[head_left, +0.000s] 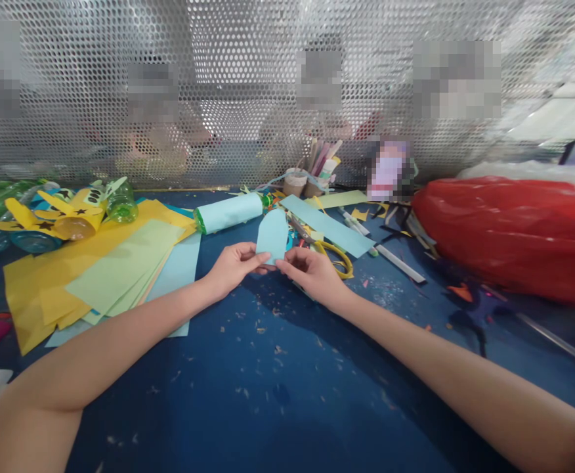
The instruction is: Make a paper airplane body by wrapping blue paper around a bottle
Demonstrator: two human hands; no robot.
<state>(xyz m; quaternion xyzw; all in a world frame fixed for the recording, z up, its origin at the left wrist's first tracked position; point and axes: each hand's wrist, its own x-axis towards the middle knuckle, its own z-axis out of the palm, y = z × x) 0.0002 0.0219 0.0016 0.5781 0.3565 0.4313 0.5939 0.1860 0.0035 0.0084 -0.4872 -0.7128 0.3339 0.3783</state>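
Observation:
Between my two hands stands a light blue paper cutout with a rounded top, held above the blue table. My left hand pinches its lower left edge, thumb in front. The thumb and fingers of my right hand are closed on its lower right corner. Just behind lies a green bottle wrapped in light blue paper. Yellow-handled scissors rest beyond my right hand, partly hidden by it. A light blue paper strip lies behind the scissors.
Yellow sheets and pale green sheets are stacked at left, near yellow paper-decorated bottles. A red plastic bag bulges at right. A glue gun lies before it. Cups of sticks stand against a perforated metal panel.

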